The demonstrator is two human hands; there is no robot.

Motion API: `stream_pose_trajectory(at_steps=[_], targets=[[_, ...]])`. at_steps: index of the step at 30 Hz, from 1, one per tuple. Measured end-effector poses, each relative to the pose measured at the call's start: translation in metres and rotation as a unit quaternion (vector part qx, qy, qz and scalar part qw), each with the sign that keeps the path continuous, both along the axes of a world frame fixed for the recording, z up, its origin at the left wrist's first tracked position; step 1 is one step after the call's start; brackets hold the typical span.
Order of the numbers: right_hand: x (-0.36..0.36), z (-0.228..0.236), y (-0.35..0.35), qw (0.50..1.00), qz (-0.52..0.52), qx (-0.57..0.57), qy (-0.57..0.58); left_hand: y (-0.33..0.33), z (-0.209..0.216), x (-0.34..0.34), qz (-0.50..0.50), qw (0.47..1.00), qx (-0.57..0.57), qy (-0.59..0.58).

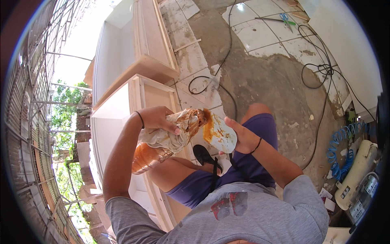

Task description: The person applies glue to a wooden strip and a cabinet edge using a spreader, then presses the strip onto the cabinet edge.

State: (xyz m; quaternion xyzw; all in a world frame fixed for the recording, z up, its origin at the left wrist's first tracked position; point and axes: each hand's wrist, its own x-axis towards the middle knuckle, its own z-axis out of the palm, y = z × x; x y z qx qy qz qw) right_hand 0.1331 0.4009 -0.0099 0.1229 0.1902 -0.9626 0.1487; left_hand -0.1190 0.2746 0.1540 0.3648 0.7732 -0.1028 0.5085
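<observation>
My left hand (pixel 159 124) is wrapped round a plastic bottle (pixel 150 156) of orange-brown liquid, tilted on its side. A crumpled, brown-stained whitish wrap (pixel 172 132) covers its neck end. The bottle's mouth, smeared brown, meets the far left edge of a flat white piece with rounded corners (pixel 221 136). My right hand (pixel 242 137) grips this white piece along its right side, thumb on the near face. Brown paste lies in streaks over its left part. I cannot tell whether liquid is flowing from the bottle.
Pale wooden cabinet frames (pixel 154 67) stand close on my left. A black cable (pixel 231 40) crosses the broken-tiled floor, with more cable tangled (pixel 325 69) at right. Blue-handled scissors (pixel 285 20) lie far off. A coiled blue hose (pixel 339 152) and a cream cylinder (pixel 355 175) are at right.
</observation>
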Motion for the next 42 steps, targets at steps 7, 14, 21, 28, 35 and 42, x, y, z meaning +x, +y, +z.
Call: stream_pose_trajectory(at_steps=[7,14,21,28,35,42], targets=[[-0.015,0.014,0.024,0.998,-0.01,0.006,0.054,-0.004,0.0,0.001,0.027,0.997,0.074,0.004],[-0.022,0.035,0.069,0.974,-0.089,0.148,0.149,0.01,-0.013,-0.002,0.01,0.988,0.151,0.035],[-0.025,0.053,0.084,0.927,-0.12,0.266,0.235,0.0,-0.061,-0.007,0.07,0.964,0.252,0.033],[-0.025,0.034,0.09,0.933,-0.104,0.248,0.237,0.007,-0.13,0.0,0.106,0.93,0.349,0.041],[-0.03,0.011,0.095,0.963,-0.061,-0.03,0.26,-0.012,-0.257,0.002,0.202,0.854,0.475,0.069],[-0.039,0.017,0.105,0.95,-0.061,-0.082,0.294,-0.042,-0.339,0.039,0.413,0.74,0.514,0.129]])
